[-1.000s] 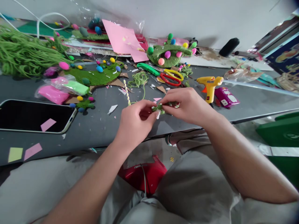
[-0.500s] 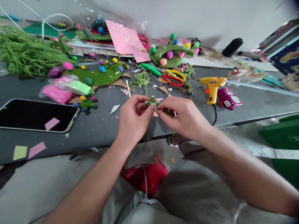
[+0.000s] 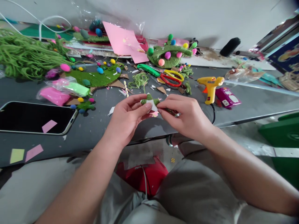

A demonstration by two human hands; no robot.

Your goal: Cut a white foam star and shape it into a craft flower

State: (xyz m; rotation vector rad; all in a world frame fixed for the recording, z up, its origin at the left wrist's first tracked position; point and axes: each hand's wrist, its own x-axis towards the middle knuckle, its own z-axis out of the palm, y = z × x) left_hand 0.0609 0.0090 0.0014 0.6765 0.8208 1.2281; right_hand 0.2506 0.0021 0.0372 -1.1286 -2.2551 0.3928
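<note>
A small star [image 3: 152, 102], white at its middle and wound with green yarn on some points, is between my hands over the table's front part. My left hand [image 3: 130, 116] pinches its left side between thumb and fingers. At its right side my right hand [image 3: 187, 116] has thumb and forefinger pressed together at the star's edge, and something green shows under its fingers. A strand of green yarn runs from the star up to a loose tangle of yarn [image 3: 139, 80] just behind.
Phone [image 3: 37, 118] at left. Yarn bundle [image 3: 25, 56] and felt piece [image 3: 95, 76] at back left. Red scissors [image 3: 171, 80], green cutter [image 3: 149, 69] and pompom-covered wreath [image 3: 167, 59] behind my hands. Yellow glue gun [image 3: 211, 88] and purple packet [image 3: 228, 98] at right.
The star has turned and more of its white middle and green points now shows. My left hand has shifted slightly left and opened its grip away from the star's face.
</note>
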